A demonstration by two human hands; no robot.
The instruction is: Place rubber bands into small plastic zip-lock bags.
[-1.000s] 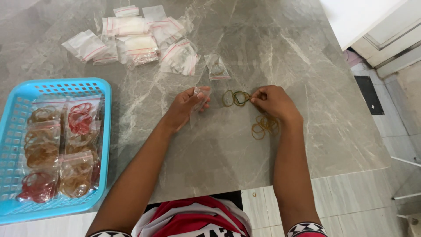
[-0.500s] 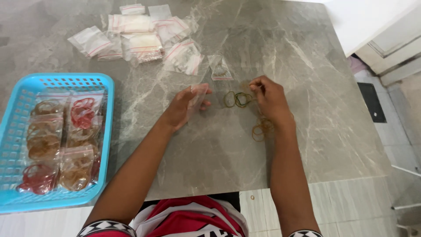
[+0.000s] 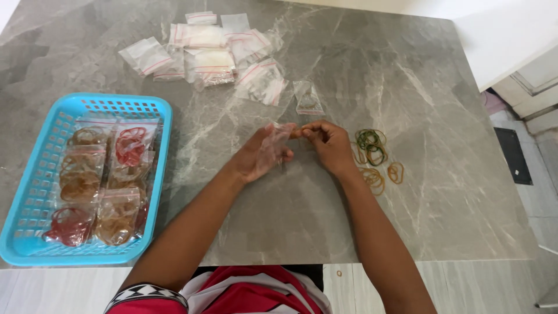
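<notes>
Just left of the loose rubber bands [image 3: 372,152], the left hand [image 3: 263,156] cradles 1 small clear bag [image 3: 275,138], fingers loosely curled round it. Flimsy, slippery film, best pinched at its mouth. The right hand [image 3: 325,142] has fingertips pressed together on that mouth.

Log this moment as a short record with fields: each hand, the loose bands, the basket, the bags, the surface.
left hand: holds a small clear bag off the table
right hand: fingertips pinched at the bag's mouth
loose rubber bands: green and tan, lying on the table just right of the right hand
basket: blue plastic, at the left edge, holding filled bags of tan and red bands
empty bags: a heap of clear zip bags at the far side
surface: grey marble-look table
</notes>
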